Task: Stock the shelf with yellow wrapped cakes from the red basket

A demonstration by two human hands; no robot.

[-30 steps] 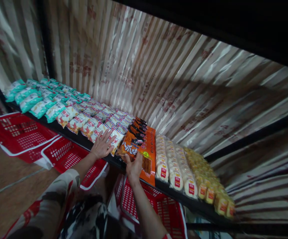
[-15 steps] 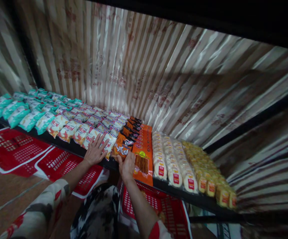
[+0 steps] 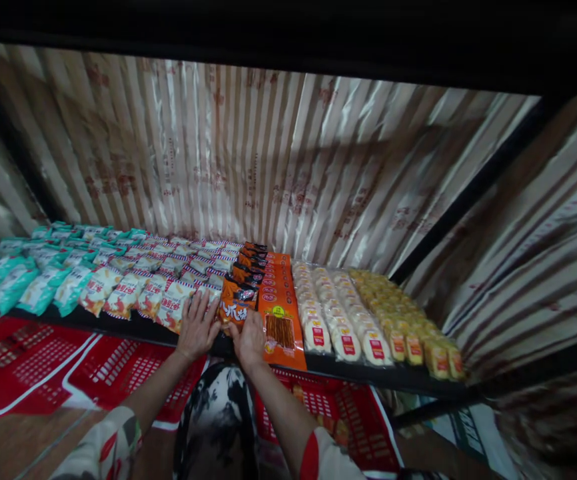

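Left hand (image 3: 198, 331): fingers extended, laid on white packets (image 3: 171, 303), not clenched
Right hand (image 3: 248, 340): at lower edge of orange packet (image 3: 233, 303); too dim to tell if grasping
Orange packet: row front, on shelf (image 3: 368, 375), between white packets and orange pouches (image 3: 281, 323)
Baskets (image 3: 28, 353): red, below shelf

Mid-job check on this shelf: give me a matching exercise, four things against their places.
Things:
1. Teal packets
2. Orange-and-black packets
3. Yellow packets
4. Red baskets

Places:
A. Below the shelf
B. On the shelf, front one touched by the right hand
C. Furthest left on the shelf as seen in the picture
D. Furthest right on the shelf as seen in the picture

Pairs: 1-C, 2-B, 3-D, 4-A
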